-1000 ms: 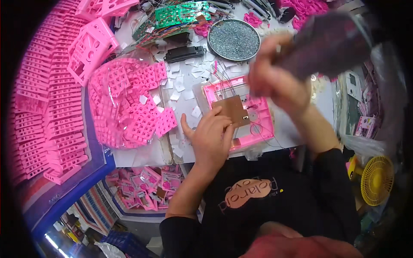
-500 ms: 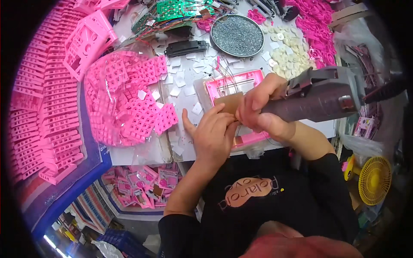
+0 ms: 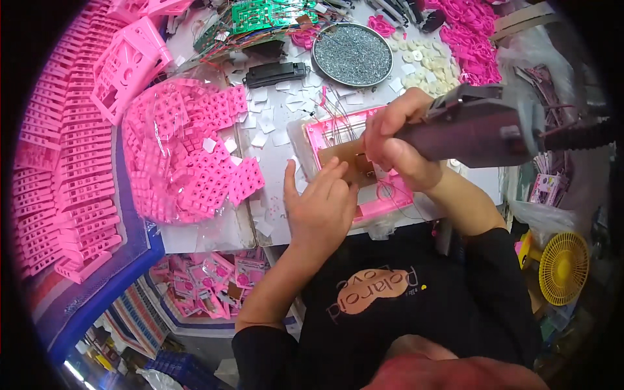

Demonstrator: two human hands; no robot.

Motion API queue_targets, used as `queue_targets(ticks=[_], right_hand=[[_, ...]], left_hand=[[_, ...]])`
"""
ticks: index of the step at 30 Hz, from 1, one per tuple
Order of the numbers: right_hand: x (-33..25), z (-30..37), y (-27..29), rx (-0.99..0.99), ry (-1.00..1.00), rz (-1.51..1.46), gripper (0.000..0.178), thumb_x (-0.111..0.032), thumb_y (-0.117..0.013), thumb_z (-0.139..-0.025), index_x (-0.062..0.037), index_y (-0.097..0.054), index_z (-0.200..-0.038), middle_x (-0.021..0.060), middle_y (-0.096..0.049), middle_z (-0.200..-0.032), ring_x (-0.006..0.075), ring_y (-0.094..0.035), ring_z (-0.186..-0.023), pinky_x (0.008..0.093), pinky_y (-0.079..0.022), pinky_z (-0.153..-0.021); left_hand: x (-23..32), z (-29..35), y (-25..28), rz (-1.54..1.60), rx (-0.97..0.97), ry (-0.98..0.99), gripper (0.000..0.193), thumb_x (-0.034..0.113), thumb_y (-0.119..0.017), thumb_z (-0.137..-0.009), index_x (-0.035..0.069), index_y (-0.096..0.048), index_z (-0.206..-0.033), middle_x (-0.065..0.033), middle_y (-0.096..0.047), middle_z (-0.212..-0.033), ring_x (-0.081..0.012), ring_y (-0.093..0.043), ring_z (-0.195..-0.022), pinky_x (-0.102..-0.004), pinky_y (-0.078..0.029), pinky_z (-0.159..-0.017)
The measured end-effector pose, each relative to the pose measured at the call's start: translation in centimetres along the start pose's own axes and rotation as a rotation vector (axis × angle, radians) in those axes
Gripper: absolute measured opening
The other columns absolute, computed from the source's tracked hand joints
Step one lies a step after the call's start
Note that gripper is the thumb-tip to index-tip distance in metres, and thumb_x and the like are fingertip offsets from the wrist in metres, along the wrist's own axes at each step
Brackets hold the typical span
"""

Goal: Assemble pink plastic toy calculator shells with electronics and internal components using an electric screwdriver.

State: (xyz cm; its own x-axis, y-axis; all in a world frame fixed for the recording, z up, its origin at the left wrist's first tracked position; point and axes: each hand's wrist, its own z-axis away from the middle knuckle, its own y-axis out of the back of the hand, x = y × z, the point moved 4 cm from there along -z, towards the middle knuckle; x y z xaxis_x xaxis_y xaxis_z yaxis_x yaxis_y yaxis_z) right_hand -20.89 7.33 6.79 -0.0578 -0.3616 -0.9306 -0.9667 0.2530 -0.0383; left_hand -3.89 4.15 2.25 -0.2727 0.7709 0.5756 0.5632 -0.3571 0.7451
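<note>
A pink plastic housing (image 3: 377,209) lies in front of me on the worktable, in a clear tray-like holder. A brown circuit board (image 3: 351,162) rests over it, and thin wires run out beyond its far edge. My left hand (image 3: 320,209) holds the board at its near left side, fingertips bent onto it and the little finger stuck out. In my right hand (image 3: 404,133) is a dark electric screwdriver (image 3: 474,130), gripped near its front end and lying almost level. The fingers hide its tip, above the right part of the board.
A round dish (image 3: 352,54) of small screws stands beyond the housing, near cream-white discs (image 3: 426,68). To the left sits a clear bag of pink button pads (image 3: 188,143) beside stacked pink housings (image 3: 84,214). A black plastic part (image 3: 277,74) lies among white paper squares. A yellow fan (image 3: 564,268) is at right.
The screwdriver and right hand have shifted slightly away from my left fingers. More of the brown board and the pink housing's right part now shows. The left fingers have drawn back a little.
</note>
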Motion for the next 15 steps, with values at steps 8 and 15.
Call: queue_targets(ticks=[8, 15], right_hand=[[0.6, -0.2, -0.3, -0.26, -0.142, 0.233, 0.026, -0.014, -0.068, -0.092, -0.0087, -0.043, -0.096, 0.0053, -0.054, -0.069, 0.0133, -0.052, -0.06, 0.0294, -0.044, -0.056], [-2.7, -2.0, -0.7, -0.124, -0.003, -0.42, 0.032, -0.026, -0.071, -0.092, -0.0096, -0.045, -0.102, 0.0017, -0.051, -0.064, 0.013, -0.049, -0.054, 0.0298, -0.044, -0.055]], left_hand=[[-0.1, -0.1, 0.2, 0.026, -0.041, 0.055, 0.009, 0.015, -0.07, -0.088, 0.008, -0.064, -0.086, -0.0053, -0.072, -0.109, -0.019, -0.068, -0.112, -0.0564, -0.024, -0.115], [-0.2, -1.1, 0.7, 0.083, 0.047, 0.071, 0.008, 0.011, -0.071, -0.086, 0.009, -0.069, -0.094, -0.0035, -0.074, -0.105, -0.0181, -0.07, -0.106, -0.0619, -0.012, -0.119]])
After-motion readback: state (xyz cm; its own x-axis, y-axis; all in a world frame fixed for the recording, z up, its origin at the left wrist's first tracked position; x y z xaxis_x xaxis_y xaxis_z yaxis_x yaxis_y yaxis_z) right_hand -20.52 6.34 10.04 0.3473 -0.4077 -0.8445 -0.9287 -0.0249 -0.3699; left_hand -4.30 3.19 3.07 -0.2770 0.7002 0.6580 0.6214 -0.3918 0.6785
